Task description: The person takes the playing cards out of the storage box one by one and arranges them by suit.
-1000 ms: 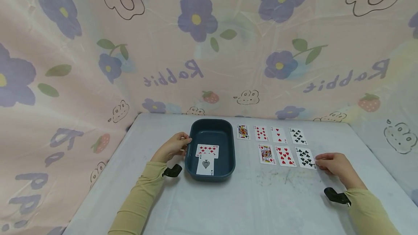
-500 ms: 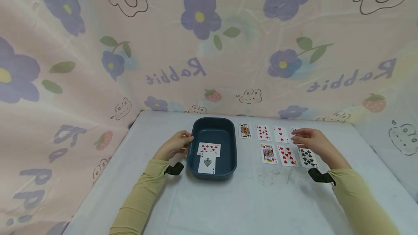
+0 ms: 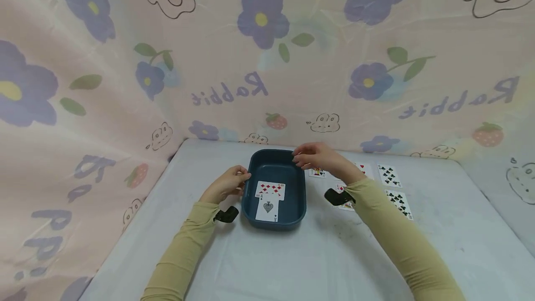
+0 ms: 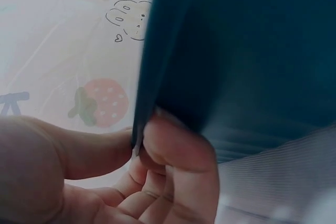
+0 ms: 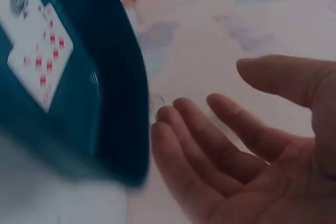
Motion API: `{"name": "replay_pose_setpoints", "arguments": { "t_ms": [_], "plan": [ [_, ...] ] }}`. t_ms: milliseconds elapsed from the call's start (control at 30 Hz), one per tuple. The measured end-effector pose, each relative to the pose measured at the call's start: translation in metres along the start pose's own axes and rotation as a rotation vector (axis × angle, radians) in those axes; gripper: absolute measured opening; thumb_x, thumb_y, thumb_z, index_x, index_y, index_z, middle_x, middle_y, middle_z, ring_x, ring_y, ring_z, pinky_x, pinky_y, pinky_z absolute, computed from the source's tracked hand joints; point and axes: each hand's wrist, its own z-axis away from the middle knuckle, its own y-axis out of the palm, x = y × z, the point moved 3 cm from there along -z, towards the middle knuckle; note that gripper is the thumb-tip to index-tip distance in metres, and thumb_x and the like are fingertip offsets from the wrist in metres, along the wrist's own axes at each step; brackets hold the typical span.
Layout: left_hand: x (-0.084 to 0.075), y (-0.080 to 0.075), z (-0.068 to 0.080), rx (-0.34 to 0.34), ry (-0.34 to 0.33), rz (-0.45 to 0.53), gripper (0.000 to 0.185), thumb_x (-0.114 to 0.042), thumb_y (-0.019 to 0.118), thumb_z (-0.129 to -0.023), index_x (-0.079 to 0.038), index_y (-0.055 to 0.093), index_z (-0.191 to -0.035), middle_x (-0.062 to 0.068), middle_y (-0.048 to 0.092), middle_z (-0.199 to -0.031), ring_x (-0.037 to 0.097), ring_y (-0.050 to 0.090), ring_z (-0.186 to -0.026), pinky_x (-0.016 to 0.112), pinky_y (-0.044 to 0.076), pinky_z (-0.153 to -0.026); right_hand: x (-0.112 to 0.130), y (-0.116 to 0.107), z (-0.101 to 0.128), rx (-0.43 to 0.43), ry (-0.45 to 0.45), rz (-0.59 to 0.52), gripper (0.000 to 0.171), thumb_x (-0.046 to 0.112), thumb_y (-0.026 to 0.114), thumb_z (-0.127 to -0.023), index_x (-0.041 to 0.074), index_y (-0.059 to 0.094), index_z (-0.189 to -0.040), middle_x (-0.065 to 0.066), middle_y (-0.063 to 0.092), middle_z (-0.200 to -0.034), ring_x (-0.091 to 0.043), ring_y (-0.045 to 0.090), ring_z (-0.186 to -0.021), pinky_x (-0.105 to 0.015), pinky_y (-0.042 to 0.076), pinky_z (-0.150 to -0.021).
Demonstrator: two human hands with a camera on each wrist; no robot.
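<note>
A dark blue tray sits mid-table with a ten of diamonds and an ace of spades lying face up inside. My left hand pinches the tray's left rim; in the left wrist view its thumb and fingers clamp the rim of the tray. My right hand hovers at the tray's far right corner with nothing in it. The right wrist view shows that right hand with relaxed fingers spread beside the tray wall.
Two rows of face-up cards lie on the white table right of the tray, among them two club cards. My right forearm covers several of them. A flowered curtain closes in the back and left sides.
My right hand has left the club card at the right end and swept left over the rows to the tray's far right corner. The left hand stayed on the rim.
</note>
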Motion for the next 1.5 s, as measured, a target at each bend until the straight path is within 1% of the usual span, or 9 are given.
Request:
{"name": "replay_pose_setpoints", "arguments": {
  "t_ms": [133, 300, 500, 733, 800, 900, 1067, 1333, 1500],
  "plan": [
    [-0.001, 0.001, -0.002, -0.003, 0.003, -0.011, 0.012, -0.015, 0.051, -0.1, -0.004, 0.047, -0.102, 0.01, 0.052, -0.081, 0.015, 0.048, -0.061, 0.025, 0.045, -0.052, 0.003, 0.03, -0.03, 0.081, 0.05, 0.055, 0.036, 0.023, 0.059, -0.096, 0.0, 0.057, -0.123, -0.019, 0.06, -0.118, -0.03, 0.061, -0.102, -0.045, 0.048, -0.09],
    [-0.001, 0.002, -0.004, 0.003, -0.002, -0.008, 0.012, -0.015, 0.051, -0.1, -0.004, 0.047, -0.103, 0.013, 0.055, -0.085, 0.014, 0.049, -0.061, 0.025, 0.047, -0.052, -0.002, 0.053, -0.052, 0.093, 0.131, 0.162, 0.034, 0.026, 0.059, -0.095, 0.001, 0.06, -0.119, -0.018, 0.062, -0.11, -0.033, 0.061, -0.1, -0.042, 0.051, -0.083],
    [0.0, -0.001, -0.003, -0.016, -0.001, -0.017, 0.012, -0.015, 0.051, -0.1, -0.003, 0.048, -0.103, 0.011, 0.052, -0.081, 0.014, 0.049, -0.061, 0.025, 0.047, -0.051, -0.01, 0.065, -0.065, 0.089, 0.2, 0.261, 0.036, 0.03, 0.059, -0.094, 0.003, 0.063, -0.117, -0.014, 0.062, -0.107, -0.03, 0.059, -0.099, -0.042, 0.051, -0.082],
    [-0.001, -0.001, -0.002, -0.012, -0.004, -0.022, 0.012, -0.015, 0.051, -0.1, -0.003, 0.048, -0.104, 0.011, 0.052, -0.082, 0.015, 0.049, -0.061, 0.025, 0.047, -0.052, -0.015, 0.067, -0.07, 0.081, 0.261, 0.348, 0.044, 0.036, 0.059, -0.093, 0.004, 0.061, -0.124, -0.012, 0.063, -0.113, -0.028, 0.058, -0.105, -0.044, 0.051, -0.083],
    [-0.002, -0.001, -0.001, -0.012, -0.005, -0.023, 0.012, -0.015, 0.051, -0.1, -0.003, 0.048, -0.103, 0.011, 0.052, -0.082, 0.015, 0.049, -0.061, 0.025, 0.047, -0.051, -0.019, 0.068, -0.07, 0.09, 0.3, 0.337, 0.046, 0.037, 0.059, -0.093, 0.004, 0.06, -0.125, -0.013, 0.062, -0.115, -0.029, 0.057, -0.106, -0.044, 0.051, -0.082],
    [-0.003, -0.001, -0.001, -0.011, -0.007, -0.027, 0.012, -0.015, 0.051, -0.1, -0.003, 0.047, -0.103, 0.011, 0.052, -0.081, 0.015, 0.048, -0.061, 0.025, 0.046, -0.051, -0.024, 0.072, -0.069, 0.109, 0.359, 0.262, 0.046, 0.036, 0.059, -0.094, 0.003, 0.058, -0.126, -0.015, 0.06, -0.117, -0.031, 0.057, -0.108, -0.045, 0.052, -0.08],
    [-0.004, 0.0, 0.001, -0.003, -0.012, -0.026, 0.012, -0.015, 0.049, -0.101, -0.003, 0.046, -0.103, 0.009, 0.051, -0.079, 0.015, 0.048, -0.06, 0.025, 0.046, -0.052, -0.032, 0.078, -0.069, 0.123, 0.407, 0.153, 0.043, 0.034, 0.058, -0.094, 0.003, 0.057, -0.125, -0.017, 0.06, -0.109, -0.03, 0.059, -0.101, -0.042, 0.054, -0.075],
    [-0.003, 0.0, 0.0, -0.001, -0.006, -0.028, 0.012, -0.014, 0.05, -0.101, -0.003, 0.047, -0.103, 0.011, 0.051, -0.081, 0.014, 0.048, -0.061, 0.024, 0.046, -0.052, -0.036, 0.085, -0.066, 0.166, 0.415, 0.045, 0.04, 0.028, 0.06, -0.095, 0.0, 0.057, -0.123, -0.018, 0.063, -0.1, -0.028, 0.064, -0.088, -0.039, 0.055, -0.074],
    [-0.002, 0.0, -0.001, 0.006, -0.005, -0.022, 0.013, -0.014, 0.051, -0.1, -0.003, 0.046, -0.104, 0.008, 0.051, -0.078, 0.015, 0.048, -0.061, 0.025, 0.046, -0.053, -0.036, 0.087, -0.063, 0.228, 0.399, 0.045, 0.039, 0.029, 0.06, -0.094, 0.0, 0.058, -0.119, -0.016, 0.067, -0.094, -0.026, 0.067, -0.083, -0.036, 0.056, -0.072]
  ]
}}
